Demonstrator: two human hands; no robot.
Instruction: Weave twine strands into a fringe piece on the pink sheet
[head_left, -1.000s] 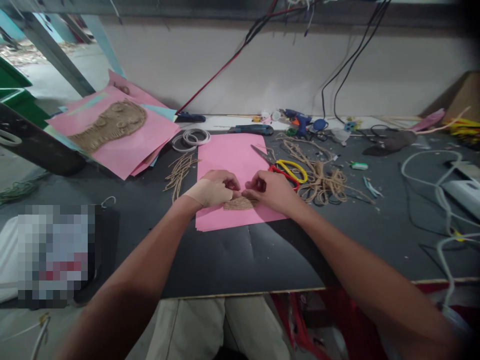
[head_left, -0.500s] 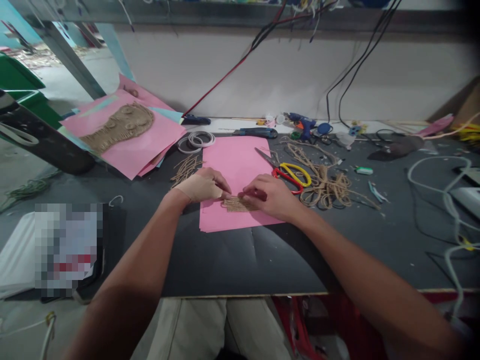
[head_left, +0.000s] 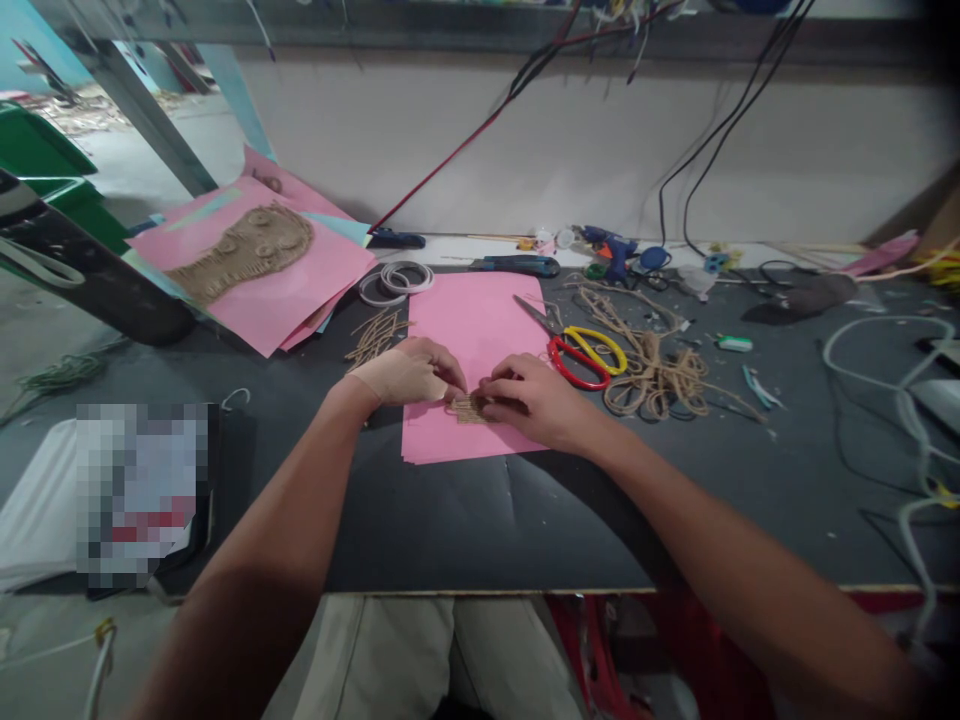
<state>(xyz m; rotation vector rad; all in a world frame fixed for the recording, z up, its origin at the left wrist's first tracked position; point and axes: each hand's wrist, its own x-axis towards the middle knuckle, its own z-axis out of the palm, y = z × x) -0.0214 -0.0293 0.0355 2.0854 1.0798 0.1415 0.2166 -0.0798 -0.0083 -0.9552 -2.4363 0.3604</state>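
Note:
A small patch of brown twine strips [head_left: 471, 410] lies on the lower part of a pink sheet [head_left: 480, 310]. My left hand [head_left: 416, 372], with a beige wrap round it, has its fingers pressed together at the patch's upper left edge. From the right, my right hand [head_left: 531, 398] touches the patch with bent fingertips and covers its right end. Whether a piece of twine is between the fingers of either hand is too small to tell. Cut twine pieces [head_left: 375, 338] lie left of the sheet. Scissors with red and yellow handles [head_left: 581, 352] rest at its right edge.
Loose twine [head_left: 664, 378] is heaped right of the scissors. A utility knife [head_left: 519, 265], cable rings [head_left: 396, 284] and a glue gun [head_left: 616, 252] lie along the back. Pink sheets with a twine shape [head_left: 259, 250] are at the left, white cable [head_left: 896, 390] at the right.
My right hand has shifted slightly, its fingers now lower and covering more of the patch's right end. My left hand stays at the upper left edge. The whole view has moved a little.

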